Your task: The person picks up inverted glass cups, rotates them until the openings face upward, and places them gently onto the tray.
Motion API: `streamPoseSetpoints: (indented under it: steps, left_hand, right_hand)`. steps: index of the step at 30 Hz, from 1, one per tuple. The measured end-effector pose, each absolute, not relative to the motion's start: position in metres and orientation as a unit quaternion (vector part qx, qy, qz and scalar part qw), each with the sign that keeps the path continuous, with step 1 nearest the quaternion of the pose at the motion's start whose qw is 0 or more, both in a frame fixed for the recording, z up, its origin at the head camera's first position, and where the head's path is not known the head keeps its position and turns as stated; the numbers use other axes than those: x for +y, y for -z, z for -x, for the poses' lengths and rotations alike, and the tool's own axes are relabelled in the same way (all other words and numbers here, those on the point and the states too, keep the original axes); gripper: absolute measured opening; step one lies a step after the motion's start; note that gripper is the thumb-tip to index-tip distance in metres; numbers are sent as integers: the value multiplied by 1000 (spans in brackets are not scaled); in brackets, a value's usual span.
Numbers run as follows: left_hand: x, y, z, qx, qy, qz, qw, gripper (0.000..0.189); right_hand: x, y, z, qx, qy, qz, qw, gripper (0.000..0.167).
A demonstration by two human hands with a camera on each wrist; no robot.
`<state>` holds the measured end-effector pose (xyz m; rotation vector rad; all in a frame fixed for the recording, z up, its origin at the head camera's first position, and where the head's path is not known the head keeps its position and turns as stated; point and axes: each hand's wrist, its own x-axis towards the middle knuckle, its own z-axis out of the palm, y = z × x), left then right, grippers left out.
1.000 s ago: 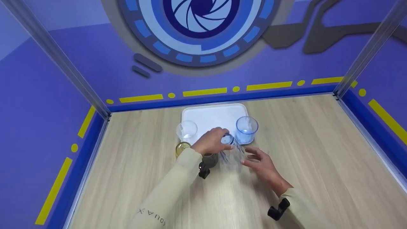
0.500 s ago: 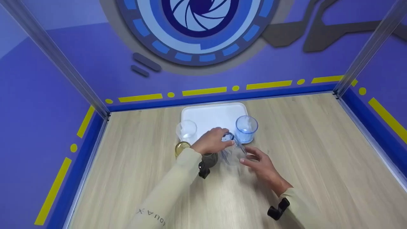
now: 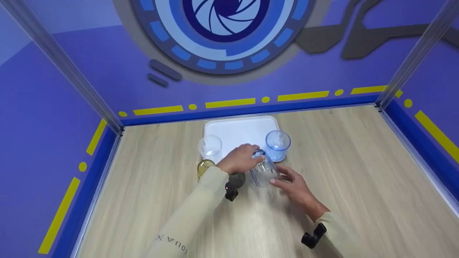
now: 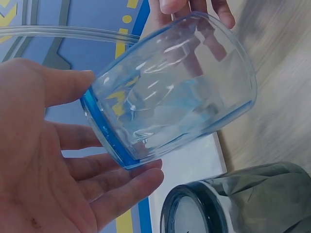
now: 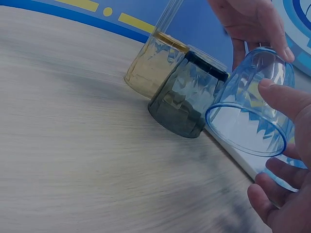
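Blue cup (image 4: 170,97) tilted, mouth downward

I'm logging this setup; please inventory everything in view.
Woodgrain table: one, pale brown, lower view
Rectangular tray: one, white, table's back
Left transparent tumbler: one, colourless, tray's left
Right transparent tumbler: one, blue, tray's right
Amber transparent tumbler: one, amber, on table
Grey transparent tumbler: one, grey, beside amber one
Tilted transparent tumbler: one, pale blue, centre
Printed walls: three, purple, back and sides
Metal posts: two, silver, back corners
Long sleeves: two, cream, forearms
Curved clips: two, black, wrists
Left grip, right grip: two, bare, on tilted tumbler
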<state>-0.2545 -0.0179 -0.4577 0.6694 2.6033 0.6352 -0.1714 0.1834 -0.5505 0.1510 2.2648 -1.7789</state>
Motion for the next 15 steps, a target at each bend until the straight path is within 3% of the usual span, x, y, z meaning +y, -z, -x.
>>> streamPoseSetpoints:
  steps: [15]
  left_hand:
    - [-13, 459, 253, 923, -230, -239, 194, 56]
  right_hand:
    - [183, 551, 170, 764, 628, -44, 137, 68]
